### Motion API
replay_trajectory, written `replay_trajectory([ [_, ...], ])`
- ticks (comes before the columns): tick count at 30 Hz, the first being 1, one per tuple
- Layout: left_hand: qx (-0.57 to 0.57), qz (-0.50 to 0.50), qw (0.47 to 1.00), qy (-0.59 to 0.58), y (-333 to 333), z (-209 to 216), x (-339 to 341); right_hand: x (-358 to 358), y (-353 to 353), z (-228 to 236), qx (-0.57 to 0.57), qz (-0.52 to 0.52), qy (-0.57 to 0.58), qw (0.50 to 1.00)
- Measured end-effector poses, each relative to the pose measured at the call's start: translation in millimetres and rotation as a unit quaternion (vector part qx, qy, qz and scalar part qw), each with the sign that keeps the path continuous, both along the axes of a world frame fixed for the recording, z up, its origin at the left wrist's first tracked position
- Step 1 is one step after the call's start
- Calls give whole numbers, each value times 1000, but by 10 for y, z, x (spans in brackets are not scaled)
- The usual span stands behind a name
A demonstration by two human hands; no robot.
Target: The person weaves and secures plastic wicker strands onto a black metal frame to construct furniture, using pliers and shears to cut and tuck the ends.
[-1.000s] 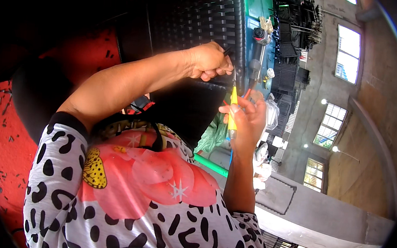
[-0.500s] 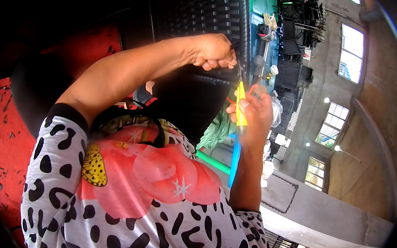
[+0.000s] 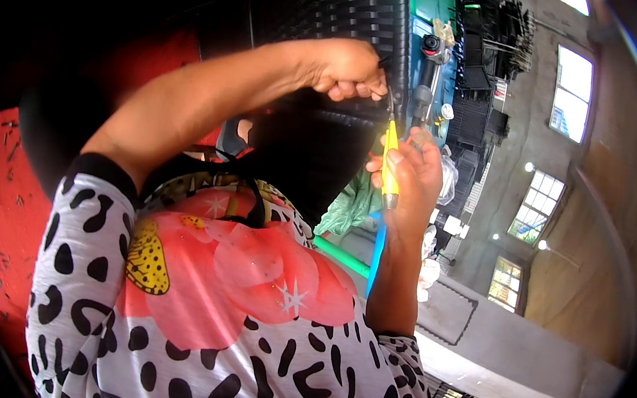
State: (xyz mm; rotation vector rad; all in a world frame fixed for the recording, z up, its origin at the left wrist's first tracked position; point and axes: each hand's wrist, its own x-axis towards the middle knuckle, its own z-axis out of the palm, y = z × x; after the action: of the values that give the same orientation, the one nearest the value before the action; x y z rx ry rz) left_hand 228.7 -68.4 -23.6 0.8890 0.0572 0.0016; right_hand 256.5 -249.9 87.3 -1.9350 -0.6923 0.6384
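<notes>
A black woven wicker panel with a thick wrapped edge stands in front of me. At its edge, my left hand is closed in a pinch, with a thin dark strand showing at its fingers. My right hand grips a yellow-handled tool with a narrow metal tip, which looks like pliers. The tip points up toward the panel's edge, just right of my left fingertips. Whether it touches the strand I cannot make out.
Beyond the panel's edge, a pole-like device with a round black head lies on a blue-green surface. Green sheeting and a green tube are near my right forearm. Dark scraps litter a red floor covering at left.
My left hand has shifted slightly up and right. The tool has moved a little right with my right hand, and the red curve seen beside it earlier no longer shows.
</notes>
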Motion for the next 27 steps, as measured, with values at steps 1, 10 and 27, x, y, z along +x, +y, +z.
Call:
replay_trajectory([
  [1,36,13,999,2,20,34,4,30,-20,8,-5,4,5,1000],
  [10,212,97,971,49,22,-426,-378,197,-292,-257,72,189,74,977],
  [27,305,190,889,285,64,-704,-865,764,-799,-1457,177,208,207,940],
])
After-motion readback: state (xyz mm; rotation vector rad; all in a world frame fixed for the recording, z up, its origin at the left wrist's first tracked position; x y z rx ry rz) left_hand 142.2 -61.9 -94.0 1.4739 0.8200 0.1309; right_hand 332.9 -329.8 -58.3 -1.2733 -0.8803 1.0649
